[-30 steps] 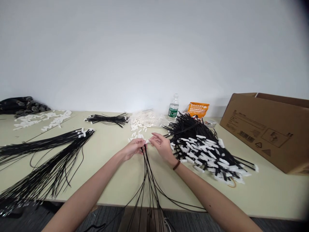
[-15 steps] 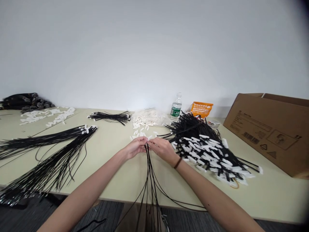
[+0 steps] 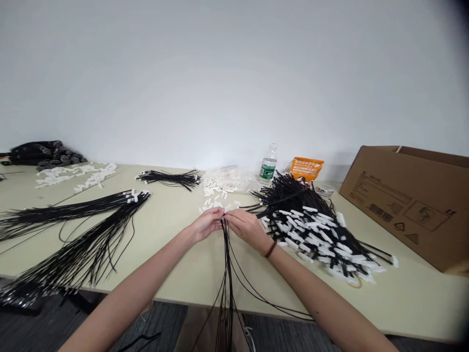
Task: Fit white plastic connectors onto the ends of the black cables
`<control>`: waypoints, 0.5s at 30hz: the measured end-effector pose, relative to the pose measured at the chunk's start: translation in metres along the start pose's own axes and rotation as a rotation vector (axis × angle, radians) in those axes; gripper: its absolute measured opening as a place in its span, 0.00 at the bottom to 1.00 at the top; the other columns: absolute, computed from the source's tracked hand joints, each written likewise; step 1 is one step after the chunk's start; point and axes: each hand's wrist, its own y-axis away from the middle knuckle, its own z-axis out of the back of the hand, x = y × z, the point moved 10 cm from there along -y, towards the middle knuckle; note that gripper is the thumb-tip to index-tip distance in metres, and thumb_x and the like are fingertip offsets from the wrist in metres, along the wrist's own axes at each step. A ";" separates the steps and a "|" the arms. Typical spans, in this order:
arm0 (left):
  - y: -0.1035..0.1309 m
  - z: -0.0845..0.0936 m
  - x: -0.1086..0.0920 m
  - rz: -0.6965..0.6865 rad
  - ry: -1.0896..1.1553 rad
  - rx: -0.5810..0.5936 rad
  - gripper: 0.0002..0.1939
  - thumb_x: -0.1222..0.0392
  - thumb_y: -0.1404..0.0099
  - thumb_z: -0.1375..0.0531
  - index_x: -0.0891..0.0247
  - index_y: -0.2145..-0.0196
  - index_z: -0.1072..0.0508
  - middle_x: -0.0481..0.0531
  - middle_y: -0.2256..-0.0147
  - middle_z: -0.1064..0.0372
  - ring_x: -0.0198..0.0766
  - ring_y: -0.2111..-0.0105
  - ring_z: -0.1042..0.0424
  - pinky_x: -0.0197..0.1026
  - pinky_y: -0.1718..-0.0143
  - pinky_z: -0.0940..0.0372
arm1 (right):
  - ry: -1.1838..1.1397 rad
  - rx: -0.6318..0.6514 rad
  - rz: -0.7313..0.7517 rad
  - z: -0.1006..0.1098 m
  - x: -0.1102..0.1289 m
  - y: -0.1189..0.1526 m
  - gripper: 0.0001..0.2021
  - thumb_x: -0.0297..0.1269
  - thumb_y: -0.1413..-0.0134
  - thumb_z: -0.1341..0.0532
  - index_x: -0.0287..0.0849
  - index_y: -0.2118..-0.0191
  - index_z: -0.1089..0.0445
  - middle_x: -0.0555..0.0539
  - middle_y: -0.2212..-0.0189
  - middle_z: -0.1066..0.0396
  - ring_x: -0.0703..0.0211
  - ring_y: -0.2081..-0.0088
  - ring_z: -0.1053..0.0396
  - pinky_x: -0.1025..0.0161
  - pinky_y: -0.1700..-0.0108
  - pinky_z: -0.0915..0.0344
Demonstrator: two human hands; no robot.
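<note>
Close together over the middle of the table, my left hand (image 3: 208, 224) and my right hand (image 3: 248, 225) pinch the upper ends of several thin black cables (image 3: 227, 266). The cables hang from the fingers, over the table's front edge and down towards my lap. Both hands are closed, and the fingertips nearly touch. What exactly sits at the pinched ends is too small to make out. Just beyond the fingers lie loose white connector housings (image 3: 211, 203). To the right of my right hand is a heap of black cables with white connectors (image 3: 315, 234).
Two fanned bundles of black cables (image 3: 91, 234) lie at left, and a smaller bundle (image 3: 170, 179) lies farther back. A clear plastic bag (image 3: 232, 178), a water bottle (image 3: 268, 166) and an orange packet (image 3: 307, 168) stand near the wall. A cardboard box (image 3: 403, 205) sits at right.
The hanging cables have drawn closer together and shifted slightly. My hands stay in nearly the same place, still pinching the ends. The view has moved a little.
</note>
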 end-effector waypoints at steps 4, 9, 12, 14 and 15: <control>0.000 0.003 -0.008 -0.053 0.066 -0.034 0.08 0.63 0.47 0.37 0.67 0.72 0.34 0.50 0.72 0.34 0.29 0.74 0.34 0.33 0.72 0.40 | -0.319 -0.181 -0.239 0.020 -0.018 0.000 0.10 0.29 0.42 0.47 0.44 0.59 0.32 0.47 0.63 0.28 0.62 0.59 0.31 0.62 0.56 0.33; 0.001 0.008 -0.014 -0.100 0.107 -0.089 0.06 0.63 0.44 0.39 0.68 0.71 0.33 0.52 0.71 0.33 0.27 0.77 0.37 0.32 0.76 0.44 | -0.816 -0.463 -0.628 0.041 -0.048 0.007 0.06 0.36 0.44 0.43 0.43 0.63 0.31 0.48 0.66 0.27 0.61 0.63 0.29 0.59 0.57 0.31; 0.000 0.012 -0.015 -0.119 0.148 -0.125 0.05 0.64 0.44 0.40 0.68 0.72 0.34 0.51 0.71 0.34 0.27 0.77 0.37 0.31 0.76 0.45 | -1.072 -0.685 -0.752 0.056 -0.066 0.010 0.07 0.40 0.49 0.39 0.42 0.67 0.33 0.50 0.71 0.28 0.63 0.66 0.29 0.57 0.58 0.31; 0.000 0.017 -0.015 -0.128 0.172 -0.157 0.04 0.65 0.43 0.41 0.68 0.72 0.34 0.51 0.72 0.34 0.27 0.77 0.37 0.31 0.77 0.45 | -1.170 -0.788 -0.823 0.064 -0.081 0.011 0.09 0.41 0.54 0.36 0.41 0.70 0.33 0.53 0.74 0.30 0.65 0.70 0.30 0.60 0.61 0.30; -0.001 0.018 -0.014 -0.128 0.181 -0.169 0.04 0.66 0.43 0.41 0.68 0.72 0.34 0.51 0.72 0.34 0.26 0.77 0.38 0.30 0.77 0.45 | -1.198 -0.820 -0.856 0.068 -0.090 0.012 0.10 0.41 0.56 0.34 0.41 0.71 0.32 0.54 0.75 0.31 0.67 0.71 0.31 0.63 0.63 0.31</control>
